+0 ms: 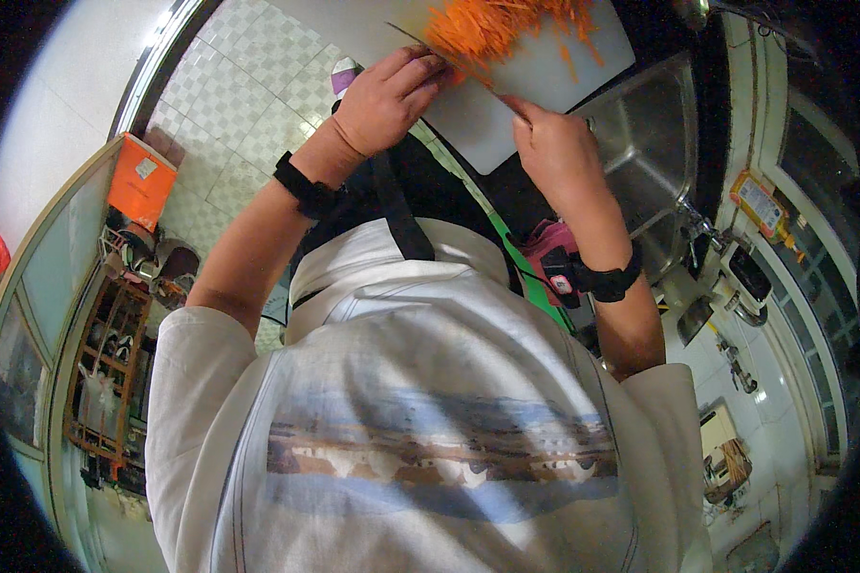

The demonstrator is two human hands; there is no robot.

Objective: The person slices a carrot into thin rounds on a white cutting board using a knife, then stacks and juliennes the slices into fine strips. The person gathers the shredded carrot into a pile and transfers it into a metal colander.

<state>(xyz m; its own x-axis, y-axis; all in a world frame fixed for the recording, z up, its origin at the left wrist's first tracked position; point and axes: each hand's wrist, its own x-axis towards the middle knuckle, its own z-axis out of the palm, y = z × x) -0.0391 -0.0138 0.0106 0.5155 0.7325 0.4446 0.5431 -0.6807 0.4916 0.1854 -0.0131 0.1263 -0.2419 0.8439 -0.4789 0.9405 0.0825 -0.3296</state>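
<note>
At the top of the head view, a white cutting board point(559, 64) carries a heap of shredded carrot point(502, 27). My right hand point(555, 143) is closed on the handle of a kitchen knife point(466, 70), whose thin blade runs up and left beside the shreds. My left hand point(401, 93) has its fingers bent down at the near side of the blade, against a small orange piece of carrot point(454, 76) that they mostly cover. Both wrists wear black bands.
A steel sink point(645, 150) with a faucet point(702, 218) lies right of the board. A yellow bottle point(760, 208) stands by the window. On the left are an orange box point(142, 179), pots point(175, 265) and a brown rack point(111, 365). A dark counter edge runs under the board.
</note>
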